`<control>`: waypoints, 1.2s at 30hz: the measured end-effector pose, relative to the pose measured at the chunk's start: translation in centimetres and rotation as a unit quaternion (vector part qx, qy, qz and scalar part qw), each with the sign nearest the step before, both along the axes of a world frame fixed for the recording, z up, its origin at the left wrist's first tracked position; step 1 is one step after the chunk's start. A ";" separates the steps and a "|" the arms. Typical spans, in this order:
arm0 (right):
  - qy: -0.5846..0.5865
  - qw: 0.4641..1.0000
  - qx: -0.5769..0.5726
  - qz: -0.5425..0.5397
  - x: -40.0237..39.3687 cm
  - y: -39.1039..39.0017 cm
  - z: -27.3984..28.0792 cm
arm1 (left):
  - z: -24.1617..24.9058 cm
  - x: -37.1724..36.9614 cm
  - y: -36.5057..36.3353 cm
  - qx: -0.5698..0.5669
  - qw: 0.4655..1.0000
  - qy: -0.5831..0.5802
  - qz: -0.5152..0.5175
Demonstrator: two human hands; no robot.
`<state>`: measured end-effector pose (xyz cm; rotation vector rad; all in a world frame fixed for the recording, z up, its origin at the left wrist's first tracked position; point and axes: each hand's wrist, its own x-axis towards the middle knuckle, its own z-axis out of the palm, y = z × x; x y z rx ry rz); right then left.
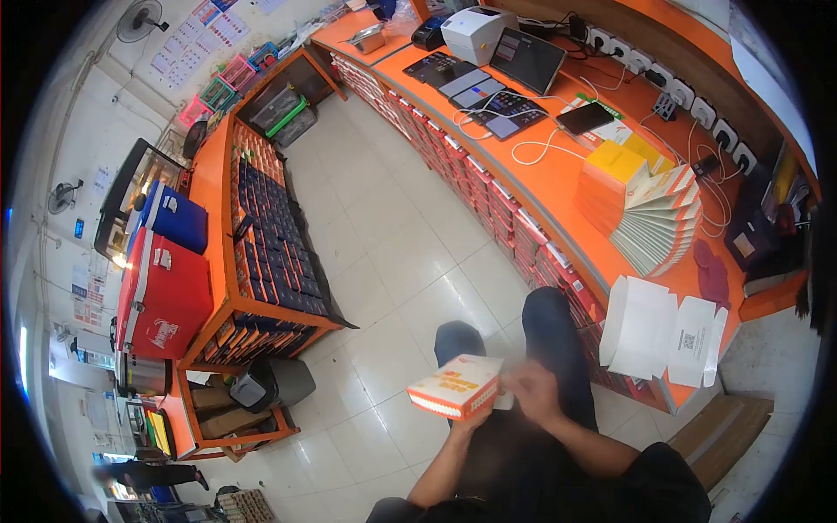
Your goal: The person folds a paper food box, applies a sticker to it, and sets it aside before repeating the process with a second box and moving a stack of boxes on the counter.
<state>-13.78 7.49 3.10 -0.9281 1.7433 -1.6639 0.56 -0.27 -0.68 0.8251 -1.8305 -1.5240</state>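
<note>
While left hand holds box, orange counter, tiled floor

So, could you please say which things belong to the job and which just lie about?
Job: white-orange cardboard box in the left hand; possibly the fanned white-orange stack.
Lying about, seemingly: black rectangular smartphone; white boxy printer; red plastic cooler.
</note>
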 end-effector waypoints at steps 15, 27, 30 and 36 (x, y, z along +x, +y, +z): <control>0.066 0.998 0.005 0.020 0.3 -0.1 0.8 | -2.3 1.1 -0.2 -0.359 0.924 -0.132 0.011; 0.157 0.987 0.020 -0.013 0.4 -0.2 1.3 | -1.6 -0.8 1.0 0.000 1.000 -0.022 0.020; 0.129 0.991 0.030 -0.007 0.2 -0.3 0.5 | -2.1 -0.9 0.9 -0.038 0.998 -0.043 0.020; 0.121 0.992 0.029 0.014 0.0 -0.3 0.2 | -0.5 -0.5 0.5 0.029 0.999 -0.013 -0.014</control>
